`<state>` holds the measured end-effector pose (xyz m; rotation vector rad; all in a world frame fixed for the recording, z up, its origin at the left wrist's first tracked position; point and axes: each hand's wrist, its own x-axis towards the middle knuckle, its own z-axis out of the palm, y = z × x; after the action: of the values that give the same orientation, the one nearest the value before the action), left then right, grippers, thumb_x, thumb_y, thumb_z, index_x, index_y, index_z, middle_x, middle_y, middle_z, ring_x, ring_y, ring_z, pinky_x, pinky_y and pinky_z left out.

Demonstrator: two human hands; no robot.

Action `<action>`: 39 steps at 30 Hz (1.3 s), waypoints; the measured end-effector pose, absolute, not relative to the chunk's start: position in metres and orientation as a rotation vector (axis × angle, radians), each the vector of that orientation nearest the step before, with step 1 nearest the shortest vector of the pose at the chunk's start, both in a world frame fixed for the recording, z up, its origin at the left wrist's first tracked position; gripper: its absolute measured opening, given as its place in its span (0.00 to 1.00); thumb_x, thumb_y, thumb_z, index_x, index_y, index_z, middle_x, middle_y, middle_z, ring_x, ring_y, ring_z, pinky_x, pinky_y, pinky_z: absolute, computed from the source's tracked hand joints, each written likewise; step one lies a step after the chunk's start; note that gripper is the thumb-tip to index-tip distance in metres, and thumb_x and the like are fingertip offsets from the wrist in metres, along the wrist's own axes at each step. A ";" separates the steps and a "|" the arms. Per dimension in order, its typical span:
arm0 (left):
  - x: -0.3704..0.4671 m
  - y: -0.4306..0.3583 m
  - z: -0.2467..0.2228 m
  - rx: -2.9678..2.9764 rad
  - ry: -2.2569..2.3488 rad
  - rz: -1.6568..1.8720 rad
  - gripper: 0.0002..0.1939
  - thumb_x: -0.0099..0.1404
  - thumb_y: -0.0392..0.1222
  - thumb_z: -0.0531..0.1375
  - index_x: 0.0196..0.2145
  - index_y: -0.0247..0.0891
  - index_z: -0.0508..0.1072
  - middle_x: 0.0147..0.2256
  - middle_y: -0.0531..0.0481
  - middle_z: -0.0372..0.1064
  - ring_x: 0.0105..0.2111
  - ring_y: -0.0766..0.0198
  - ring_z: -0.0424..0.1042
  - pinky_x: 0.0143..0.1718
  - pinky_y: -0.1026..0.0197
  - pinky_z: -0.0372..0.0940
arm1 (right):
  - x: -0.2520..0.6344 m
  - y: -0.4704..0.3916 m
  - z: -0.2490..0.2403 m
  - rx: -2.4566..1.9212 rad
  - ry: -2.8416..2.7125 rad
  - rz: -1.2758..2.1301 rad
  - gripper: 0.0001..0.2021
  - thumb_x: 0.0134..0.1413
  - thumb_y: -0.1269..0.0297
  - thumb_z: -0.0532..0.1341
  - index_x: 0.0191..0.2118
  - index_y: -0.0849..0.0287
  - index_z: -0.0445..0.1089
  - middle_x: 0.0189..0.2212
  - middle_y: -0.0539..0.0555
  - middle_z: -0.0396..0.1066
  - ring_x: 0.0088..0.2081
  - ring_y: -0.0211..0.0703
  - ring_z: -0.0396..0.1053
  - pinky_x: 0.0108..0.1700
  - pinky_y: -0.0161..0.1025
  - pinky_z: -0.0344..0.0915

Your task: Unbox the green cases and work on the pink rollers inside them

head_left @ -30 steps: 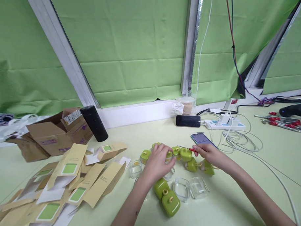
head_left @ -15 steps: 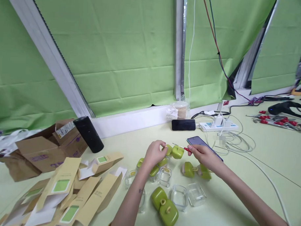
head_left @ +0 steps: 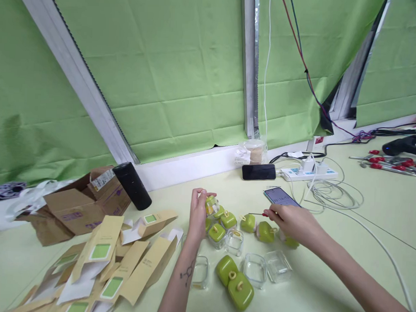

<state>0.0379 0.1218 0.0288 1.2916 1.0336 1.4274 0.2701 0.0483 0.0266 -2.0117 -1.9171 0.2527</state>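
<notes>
My left hand (head_left: 196,212) is closed around a small clear jar with a green lid (head_left: 212,206), raised and tilted above the other jars. My right hand (head_left: 292,220) grips a small screwdriver (head_left: 259,214) by its red handle, its thin metal shaft pointing left over a green lid (head_left: 248,223). Another green lid (head_left: 266,231) lies beside that one, and a third is partly under my right wrist. Below my left hand, a green-lidded jar (head_left: 216,233) stands among several similar ones. Two larger green lids with loops (head_left: 240,291) rest nearer to me.
Open clear containers (head_left: 255,271) stand at the front. Flattened tan boxes (head_left: 104,243) pile up at left, before a cardboard carton (head_left: 86,206) and a black cylinder (head_left: 133,185). Behind are two phones (head_left: 258,172), a power strip (head_left: 309,173) and loose cables; red-handled tools (head_left: 392,163) lie far right.
My left hand has moved left and now holds a jar up, tilted. The screwdriver has come lower, and a green lid that was up between my hands is now down by the other lids.
</notes>
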 end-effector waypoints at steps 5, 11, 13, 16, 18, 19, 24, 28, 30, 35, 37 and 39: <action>0.011 0.127 0.038 1.174 1.103 1.402 0.16 0.62 0.58 0.50 0.32 0.43 0.53 0.25 0.54 0.71 0.21 0.64 0.71 0.23 0.62 0.66 | 0.277 0.042 0.048 -1.966 -1.805 0.219 0.16 0.62 0.53 0.45 0.31 0.54 0.64 0.25 0.53 0.72 0.26 0.47 0.69 0.23 0.35 0.50; 0.005 0.120 0.037 1.258 1.130 1.206 0.24 0.60 0.66 0.45 0.37 0.42 0.55 0.23 0.50 0.71 0.20 0.60 0.71 0.22 0.60 0.64 | 0.228 0.077 0.057 -1.262 -1.685 0.747 0.19 0.51 0.44 0.57 0.27 0.57 0.62 0.19 0.44 0.55 0.21 0.36 0.54 0.23 0.33 0.49; 0.010 0.116 0.035 1.345 1.118 1.158 0.26 0.60 0.68 0.43 0.37 0.42 0.56 0.25 0.50 0.70 0.22 0.60 0.71 0.24 0.60 0.64 | 0.205 0.096 0.051 -1.178 -1.706 0.813 0.19 0.46 0.45 0.61 0.29 0.59 0.66 0.17 0.43 0.52 0.20 0.34 0.50 0.22 0.33 0.47; 0.013 0.115 0.032 1.495 1.128 1.146 0.26 0.60 0.68 0.42 0.39 0.42 0.57 0.29 0.51 0.69 0.26 0.62 0.70 0.29 0.61 0.63 | 0.173 0.115 0.038 -1.108 -1.730 0.892 0.23 0.44 0.43 0.61 0.30 0.62 0.72 0.15 0.42 0.51 0.18 0.32 0.48 0.21 0.32 0.45; 0.011 0.116 0.031 1.590 1.151 1.137 0.26 0.60 0.67 0.46 0.41 0.42 0.56 0.27 0.53 0.67 0.24 0.64 0.67 0.29 0.62 0.61 | 0.158 0.121 0.031 -1.079 -1.712 0.904 0.25 0.45 0.41 0.59 0.28 0.64 0.73 0.15 0.44 0.55 0.19 0.33 0.50 0.21 0.32 0.47; 0.009 0.118 0.030 1.635 1.163 1.122 0.26 0.59 0.66 0.48 0.42 0.41 0.55 0.26 0.55 0.66 0.22 0.65 0.65 0.28 0.62 0.60 | 0.154 0.123 0.028 -1.075 -1.694 0.895 0.26 0.46 0.41 0.58 0.27 0.64 0.72 0.16 0.45 0.57 0.19 0.33 0.52 0.21 0.33 0.49; -0.005 0.130 0.020 1.820 1.257 1.064 0.30 0.52 0.55 0.63 0.46 0.41 0.56 0.27 0.56 0.63 0.26 0.63 0.67 0.31 0.60 0.62 | 0.170 0.139 0.025 -1.147 -1.554 0.717 0.28 0.52 0.38 0.51 0.35 0.63 0.69 0.25 0.52 0.67 0.25 0.38 0.61 0.25 0.35 0.55; -0.022 0.143 0.001 1.872 1.428 1.129 0.27 0.52 0.41 0.61 0.48 0.40 0.55 0.42 0.46 0.61 0.46 0.57 0.65 0.48 0.53 0.59 | 0.211 0.159 0.023 -1.317 -1.587 0.595 0.25 0.54 0.43 0.52 0.36 0.64 0.68 0.24 0.52 0.66 0.25 0.39 0.61 0.25 0.35 0.56; -0.030 0.148 -0.009 1.884 1.500 1.093 0.26 0.51 0.35 0.59 0.47 0.40 0.55 0.45 0.44 0.60 0.51 0.55 0.62 0.52 0.51 0.55 | 0.227 0.164 0.016 -1.417 -1.692 0.594 0.19 0.56 0.49 0.57 0.34 0.64 0.68 0.25 0.51 0.67 0.25 0.37 0.63 0.26 0.35 0.59; -0.039 0.148 -0.016 1.970 1.588 0.880 0.18 0.52 0.34 0.56 0.43 0.40 0.64 0.43 0.44 0.63 0.51 0.50 0.60 0.53 0.45 0.53 | 0.242 0.163 0.001 -1.585 -1.945 0.633 0.11 0.60 0.60 0.57 0.43 0.63 0.67 0.39 0.52 0.70 0.36 0.40 0.70 0.37 0.41 0.69; -0.040 0.143 -0.008 2.039 1.588 0.821 0.16 0.53 0.35 0.56 0.41 0.42 0.67 0.47 0.44 0.61 0.53 0.49 0.56 0.55 0.44 0.49 | 0.242 0.162 0.003 -1.590 -2.008 0.646 0.11 0.59 0.60 0.59 0.40 0.64 0.69 0.34 0.51 0.70 0.32 0.38 0.69 0.34 0.39 0.68; -0.040 0.138 0.004 2.117 1.539 0.738 0.14 0.51 0.36 0.58 0.38 0.45 0.71 0.47 0.47 0.61 0.53 0.50 0.55 0.57 0.45 0.47 | 0.241 0.160 0.008 -1.556 -2.046 0.647 0.13 0.55 0.57 0.61 0.36 0.64 0.71 0.25 0.48 0.67 0.25 0.36 0.65 0.29 0.35 0.62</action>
<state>-0.0403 0.1376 0.0036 2.1166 1.5393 0.7381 0.2414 0.1602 0.0078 -1.5564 -2.0459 0.6470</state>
